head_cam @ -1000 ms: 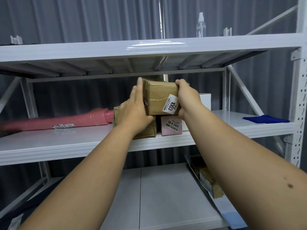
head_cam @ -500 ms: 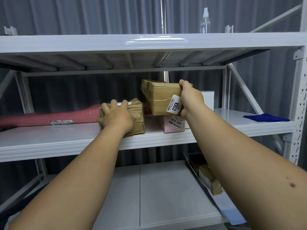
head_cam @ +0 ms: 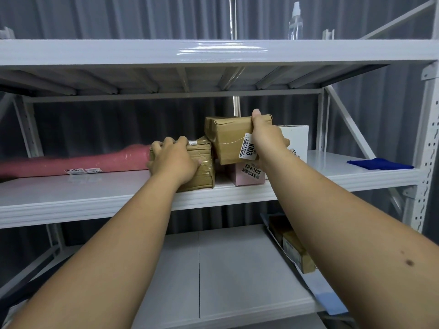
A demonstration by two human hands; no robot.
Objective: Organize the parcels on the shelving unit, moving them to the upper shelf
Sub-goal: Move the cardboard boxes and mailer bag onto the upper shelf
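My right hand [head_cam: 267, 136] grips a brown cardboard parcel [head_cam: 226, 138] with a white "1003" label, held tilted just above a small pink box [head_cam: 247, 175] on the middle shelf [head_cam: 95, 200]. My left hand [head_cam: 172, 160] grips a second brown taped parcel [head_cam: 202, 165] that rests on the same shelf, to the left of the first. A white box [head_cam: 297, 141] stands behind my right hand. The upper shelf [head_cam: 142, 52] runs across the top of the view.
A long pink wrapped parcel [head_cam: 83, 160] lies at the left of the middle shelf and a blue cloth [head_cam: 380, 163] at its right end. A clear spray bottle [head_cam: 295, 22] stands on the upper shelf. More brown parcels [head_cam: 297, 250] sit on the lower shelf at the right.
My left hand left the "1003" parcel and took hold of the lower brown parcel, shifting it left and then back to the right. My right hand alone kept holding the "1003" parcel.
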